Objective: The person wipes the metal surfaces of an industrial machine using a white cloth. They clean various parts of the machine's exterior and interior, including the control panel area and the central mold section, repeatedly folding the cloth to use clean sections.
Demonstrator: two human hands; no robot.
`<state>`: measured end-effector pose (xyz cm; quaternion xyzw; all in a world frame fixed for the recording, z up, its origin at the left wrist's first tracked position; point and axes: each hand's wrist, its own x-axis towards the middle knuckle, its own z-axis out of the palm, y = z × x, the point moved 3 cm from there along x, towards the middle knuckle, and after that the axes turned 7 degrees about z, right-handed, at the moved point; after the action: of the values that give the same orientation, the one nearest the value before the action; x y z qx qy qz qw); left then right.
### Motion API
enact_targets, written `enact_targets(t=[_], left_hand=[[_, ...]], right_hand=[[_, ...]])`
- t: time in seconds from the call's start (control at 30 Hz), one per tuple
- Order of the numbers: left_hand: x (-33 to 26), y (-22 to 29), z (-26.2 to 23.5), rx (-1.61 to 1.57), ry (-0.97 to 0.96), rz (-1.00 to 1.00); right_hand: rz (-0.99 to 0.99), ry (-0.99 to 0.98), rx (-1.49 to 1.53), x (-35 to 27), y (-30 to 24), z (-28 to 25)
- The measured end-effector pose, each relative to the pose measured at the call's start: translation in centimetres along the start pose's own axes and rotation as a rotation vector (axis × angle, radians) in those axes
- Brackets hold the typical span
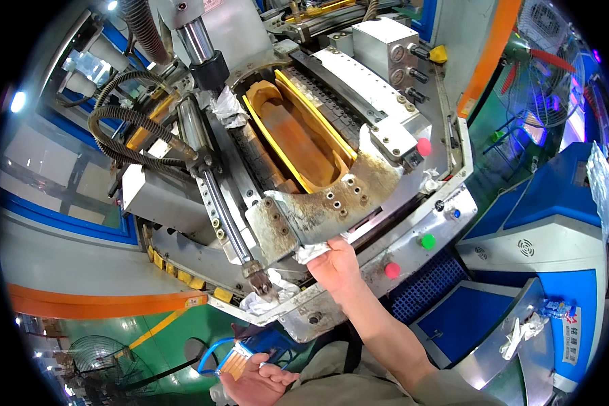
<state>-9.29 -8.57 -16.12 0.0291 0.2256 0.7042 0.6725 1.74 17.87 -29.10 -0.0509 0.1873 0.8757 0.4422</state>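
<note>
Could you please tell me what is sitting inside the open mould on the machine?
Inside the open mould lies an orange-brown shoe-shaped insert edged by a yellow rim. Its near end is covered by the stained metal plate that the right hand wipes with a white rag.

so the mold cavity (pixel 298 139) sits in the middle of the machine (pixel 386 101), metal plate (pixel 318 203) in front of it, rag (pixel 311 254) under the plate's front edge, push buttons (pixel 426 241) off to the right.

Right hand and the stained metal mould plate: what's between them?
In the head view, a crumpled white rag lies between the right hand and the stained metal mould plate.
</note>
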Motion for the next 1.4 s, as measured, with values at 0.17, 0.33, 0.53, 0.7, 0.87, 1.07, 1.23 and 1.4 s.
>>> enact_targets(t=[0.17, 0.33, 0.53, 0.7, 0.87, 1.07, 1.23, 1.4], left_hand=[[-1.3, 1.3, -0.7, -0.039, -0.123, -0.016], [-2.5, 1.7, -2.5, -0.111, -0.236, -0.005], [-2.5, 2.6, -3.4, -0.145, -0.315, 0.05], [-1.9, 2.4, -3.8, -0.18, -0.272, 0.063], [0.1, 1.8, -2.3, -0.177, -0.27, 0.021], [1.6, 1.6, -2.5, -0.048, -0.282, 0.071], [1.5, 1.5, -1.9, -0.055, -0.301, 0.064], [0.6, 2.0, -3.3, -0.059, -0.222, 0.055]], right_hand=[[-0.153, 0.129, -0.15, -4.4, -1.9, 1.9], [-0.205, 0.326, -0.225, -5.1, -3.1, 2.0], [-0.163, 0.403, -0.476, -5.8, -5.6, 4.3], [-0.286, 0.363, -0.578, -6.3, -12.1, 7.2], [-0.564, 0.25, -0.729, -8.1, -19.2, 12.4], [-0.852, 0.452, -0.897, -9.1, -19.5, 7.7], [-0.708, 0.358, -0.618, -4.7, -13.0, 6.0], [-0.887, 0.429, -0.565, -5.6, -9.4, 6.7]])
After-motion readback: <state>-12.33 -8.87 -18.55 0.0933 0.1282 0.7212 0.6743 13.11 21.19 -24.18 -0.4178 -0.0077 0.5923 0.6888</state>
